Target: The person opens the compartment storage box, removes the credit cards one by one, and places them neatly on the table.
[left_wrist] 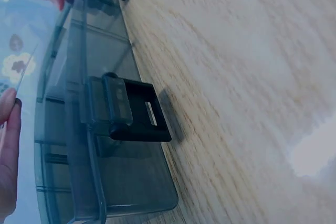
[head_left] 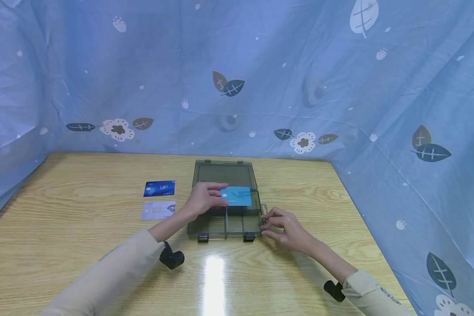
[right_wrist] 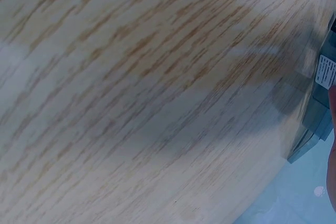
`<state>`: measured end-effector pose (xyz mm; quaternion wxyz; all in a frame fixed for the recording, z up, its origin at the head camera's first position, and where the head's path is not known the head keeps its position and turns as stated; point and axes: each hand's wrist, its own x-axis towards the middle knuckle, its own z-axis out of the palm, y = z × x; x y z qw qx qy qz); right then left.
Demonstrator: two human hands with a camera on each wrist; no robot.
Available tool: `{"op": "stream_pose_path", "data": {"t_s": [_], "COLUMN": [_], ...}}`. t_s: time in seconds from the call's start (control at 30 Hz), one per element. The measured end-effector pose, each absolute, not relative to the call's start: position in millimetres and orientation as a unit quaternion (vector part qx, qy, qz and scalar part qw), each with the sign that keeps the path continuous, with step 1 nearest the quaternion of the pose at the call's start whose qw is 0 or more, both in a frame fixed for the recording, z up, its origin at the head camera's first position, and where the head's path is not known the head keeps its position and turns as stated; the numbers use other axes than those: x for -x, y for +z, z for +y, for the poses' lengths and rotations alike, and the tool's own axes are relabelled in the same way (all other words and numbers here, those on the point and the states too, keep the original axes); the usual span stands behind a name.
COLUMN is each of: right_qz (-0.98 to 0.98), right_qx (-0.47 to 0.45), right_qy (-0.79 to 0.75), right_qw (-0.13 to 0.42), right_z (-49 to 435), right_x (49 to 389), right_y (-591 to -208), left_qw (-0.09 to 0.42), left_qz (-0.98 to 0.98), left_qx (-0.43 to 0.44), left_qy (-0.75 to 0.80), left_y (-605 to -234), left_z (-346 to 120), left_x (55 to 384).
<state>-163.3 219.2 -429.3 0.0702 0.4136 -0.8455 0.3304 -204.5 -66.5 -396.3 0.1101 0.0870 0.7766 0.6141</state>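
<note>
A light blue VIP card (head_left: 240, 197) is pinched between the thumb and fingers of my left hand (head_left: 206, 198), above the open storage box. The box (head_left: 215, 224) is clear grey plastic with dividers and two black front latches; its lid (head_left: 223, 174) lies back, away from me. Bent fingers of my right hand (head_left: 286, 228) grip the box's right side near a small side loop. In the left wrist view the card shows nearly edge-on beside my left fingers (left_wrist: 8, 156). Only a sliver of my right hand (right_wrist: 332, 161) shows in the right wrist view.
A dark blue VIP card (head_left: 159, 188) and a silver-white VIP card (head_left: 158, 210) lie left of the box on the wooden table (head_left: 83, 245). A patterned blue cloth (head_left: 181, 66) hangs behind the table and along its right edge.
</note>
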Motion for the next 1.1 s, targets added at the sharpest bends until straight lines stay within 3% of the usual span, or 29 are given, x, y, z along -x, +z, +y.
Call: {"op": "stream_pose_path", "data": {"t_s": [0.37,1.1], "right_qz": [-0.842,-0.837], "right_qx": [-0.418,-0.426], "right_qy": [0.332,0.333], "right_qw": [0.075,0.080], "right_z": [219.2,220.3], "right_x": [164.1,164.6], "right_y": [-430.3,-430.6], "left_qw": [0.148,0.167], "left_qz": [0.754,0.770], "left_qx": [-0.069,-0.048], "left_qy": [0.636,0.613], "left_y": [-387.6,-388.5], "left_z": [-78.4,-108.2], "left_x": [193.3,162.3]}}
